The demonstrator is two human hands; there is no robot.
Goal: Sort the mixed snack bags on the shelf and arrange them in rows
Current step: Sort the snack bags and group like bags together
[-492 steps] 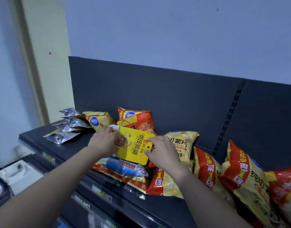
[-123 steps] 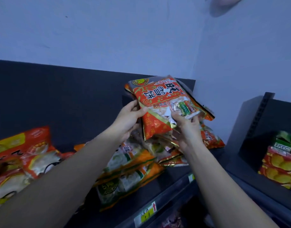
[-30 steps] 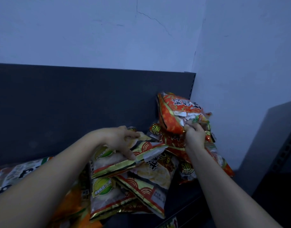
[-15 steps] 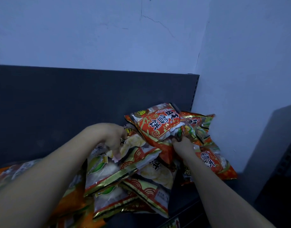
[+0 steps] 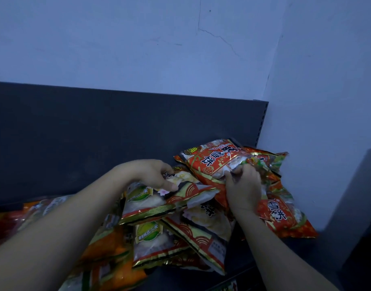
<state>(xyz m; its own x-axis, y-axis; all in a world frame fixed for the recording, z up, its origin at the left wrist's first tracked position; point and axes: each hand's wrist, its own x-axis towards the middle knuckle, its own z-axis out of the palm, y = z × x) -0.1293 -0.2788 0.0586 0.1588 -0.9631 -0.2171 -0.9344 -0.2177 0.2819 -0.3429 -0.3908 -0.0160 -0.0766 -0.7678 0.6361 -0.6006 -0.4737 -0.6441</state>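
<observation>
Right hand (image 5: 242,190) round red bag (image 5: 211,162)

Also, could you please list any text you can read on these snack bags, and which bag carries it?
"雪饼": top red bag, gripped by the right hand.
"雪饼": lower red bag, at the right.
Green round labels on the white bag that the left hand holds, and on the one below: too blurred to read.
Other print: too small.

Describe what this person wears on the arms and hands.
Nothing worn shows. The left forearm and right forearm are bare to the frame's edge, with no sleeves. The left hand and right hand have no gloves, and no ring, watch or bracelet is visible in the dim light.
</observation>
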